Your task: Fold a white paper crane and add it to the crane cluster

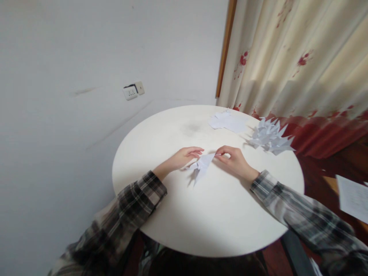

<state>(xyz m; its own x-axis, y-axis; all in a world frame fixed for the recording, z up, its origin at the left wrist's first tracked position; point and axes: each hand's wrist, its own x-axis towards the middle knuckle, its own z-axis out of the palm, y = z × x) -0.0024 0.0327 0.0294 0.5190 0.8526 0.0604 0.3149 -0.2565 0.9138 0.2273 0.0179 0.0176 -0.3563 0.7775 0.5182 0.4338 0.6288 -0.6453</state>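
Observation:
A folded white paper crane [202,164] is on the middle of the round white table [212,226], its pointed parts spread out. My right hand [236,161] pinches one of its points between thumb and fingertips, on the crane's right. On the other side, my left hand [186,156] has its fingers stretched out just behind the crane's left end; whether they touch the paper I cannot make out. Nothing shows in the left hand's grasp.
Several folded paper cranes [270,136] lie heaped at the table's right edge. White paper sheets [234,123] rest at the back. A wall with a socket [130,92] stands at left, a patterned curtain [299,69] at right. A printed sheet [353,197] lies beyond the table.

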